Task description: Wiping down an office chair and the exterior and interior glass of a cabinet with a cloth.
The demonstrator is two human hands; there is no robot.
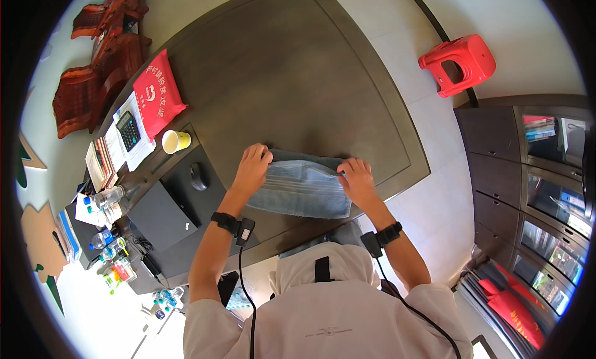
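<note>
A piece of blue denim fabric (302,196) lies across the near edge of the dark wooden table, with lengthwise stitching or fold lines. Its far edge is doubled, showing a darker layer behind the lighter one. My left hand (253,165) pinches the far left corner, fingers curled over the cloth. At the far right corner, my right hand (356,177) grips the edge between thumb and fingers. The cloth between my hands bows slightly. Both wrists wear black straps with small cabled boxes.
Left of the cloth are a computer mouse (199,177), a closed laptop (163,211), a paper cup (176,141), a calculator (128,130) and a red bag (159,96). Several plastic bottles crowd the far left. A red plastic stool (475,63) and dark cabinets (493,172) stand to the right.
</note>
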